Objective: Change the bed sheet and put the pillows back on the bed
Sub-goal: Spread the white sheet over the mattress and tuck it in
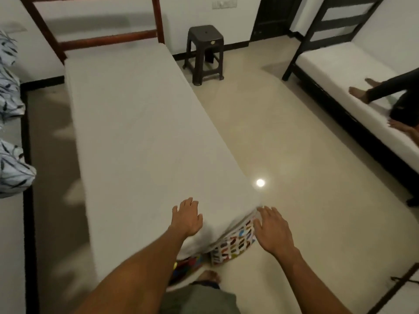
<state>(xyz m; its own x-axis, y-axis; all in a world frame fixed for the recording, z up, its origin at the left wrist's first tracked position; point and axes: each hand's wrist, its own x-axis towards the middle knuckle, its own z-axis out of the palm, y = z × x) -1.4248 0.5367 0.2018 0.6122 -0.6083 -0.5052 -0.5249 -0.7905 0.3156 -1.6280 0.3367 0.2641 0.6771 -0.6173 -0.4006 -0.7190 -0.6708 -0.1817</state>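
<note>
A narrow bed [136, 132] with a white sheet over it runs away from me toward a brown wooden headboard [99, 39]. At its near right corner the patterned mattress cover [233, 243] shows beneath the white sheet. My left hand [187, 217] lies open, fingers spread, on the sheet close to that corner. My right hand [273, 227] is open too, fingers straight, touching the corner's side by the patterned cover. No pillow lies on this bed.
A dark plastic stool [205, 53] stands on the tiled floor by the far wall. Blue-and-white leaf-patterned bedding [11, 168] lies on a bed at the left. Another person's feet [360, 91] rest on a black-framed bed [340, 69] at the right.
</note>
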